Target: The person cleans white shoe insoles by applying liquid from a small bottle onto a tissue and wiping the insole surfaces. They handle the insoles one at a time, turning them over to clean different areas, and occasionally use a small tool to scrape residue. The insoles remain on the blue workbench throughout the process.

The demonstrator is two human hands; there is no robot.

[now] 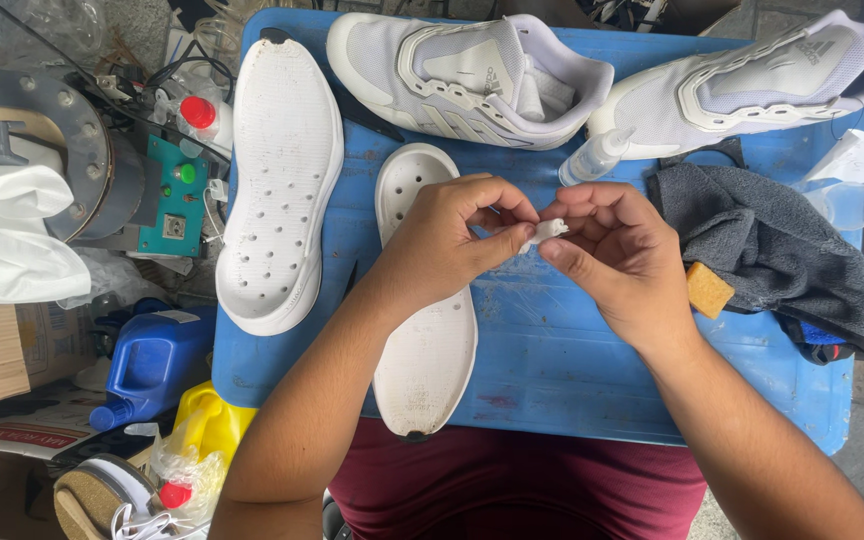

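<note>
My left hand [449,240] and my right hand [617,250] meet above the blue table [552,350], both pinching one small white wad [549,230] between fingertips. Under my left hand lies a white shoe sole [422,350] with holes, lengthwise toward me. A second, larger white sole [282,190] lies to its left. Two white-grey sneakers [467,75] [752,85] rest on their sides along the far edge. A small clear bottle [594,158] lies just beyond my right hand.
A dark grey cloth [772,245] and a tan sponge [708,290] lie right of my right hand, a clear cup [845,203] beyond. Left of the table: a grey machine [92,160] with a green panel, a blue jug [152,365], a yellow container [210,420], cardboard.
</note>
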